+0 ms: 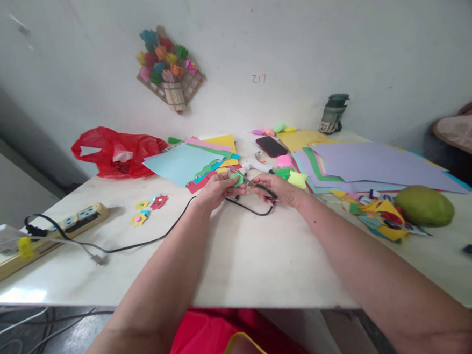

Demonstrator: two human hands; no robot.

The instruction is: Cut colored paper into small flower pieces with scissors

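Note:
My left hand (219, 188) pinches a small piece of green paper (237, 180) above the middle of the table. In my right hand (276, 189) is a pair of scissors (266, 190) with dark handles, its blades pointing left toward the green paper. Whether the blades touch the paper I cannot tell. Just behind my hands lies a white glue gun (257, 164), with a black cord (150, 242) running left across the table. Cut wavy strips of coloured paper (203, 179) lie beside my left hand. Small paper flowers (159, 202) rest farther left.
A power strip (60, 229) sits at the left edge, near a red plastic bag (119, 150). Coloured sheets (386, 165), paper scraps (389, 219) and a green mango-like fruit (423, 206) lie to the right. A phone (271, 146) and a bottle (333, 114) are at the back.

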